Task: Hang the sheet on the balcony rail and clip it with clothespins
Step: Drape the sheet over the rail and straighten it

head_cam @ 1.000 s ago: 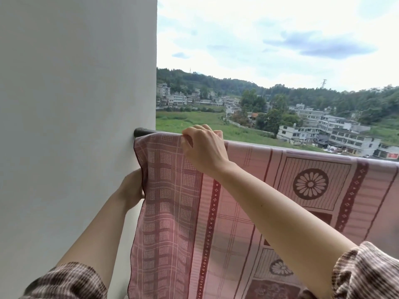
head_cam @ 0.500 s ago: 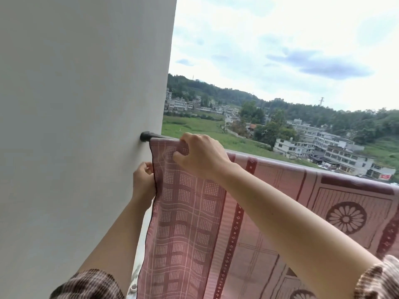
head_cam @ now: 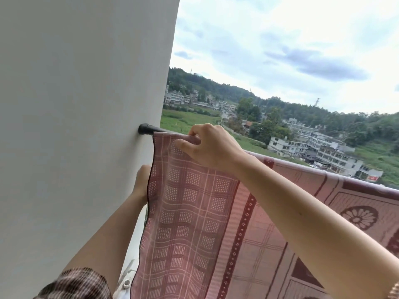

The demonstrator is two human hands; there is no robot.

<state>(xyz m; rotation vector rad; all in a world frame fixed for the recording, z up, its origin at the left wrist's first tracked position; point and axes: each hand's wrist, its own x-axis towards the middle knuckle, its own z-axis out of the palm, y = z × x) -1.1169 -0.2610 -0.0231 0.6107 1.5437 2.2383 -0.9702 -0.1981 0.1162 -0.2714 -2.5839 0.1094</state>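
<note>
A pink and maroon patterned sheet hangs over the dark balcony rail, which runs from the white wall down to the right. My right hand grips the sheet's top fold on the rail near its left corner, fingers curled over the cloth. My left hand is mostly hidden behind the sheet's left edge, just below the rail's end; it seems to hold that edge, but the grasp is out of sight. No clothespins are in view.
A plain white wall fills the left and meets the rail's end. Beyond the rail lies open air, with fields, buildings and hills far below. A small white fitting shows near the bottom by the wall.
The view has swung left and closer to the wall. My right hand has slid along the rail toward the sheet's left corner; my left hand stays behind the edge.
</note>
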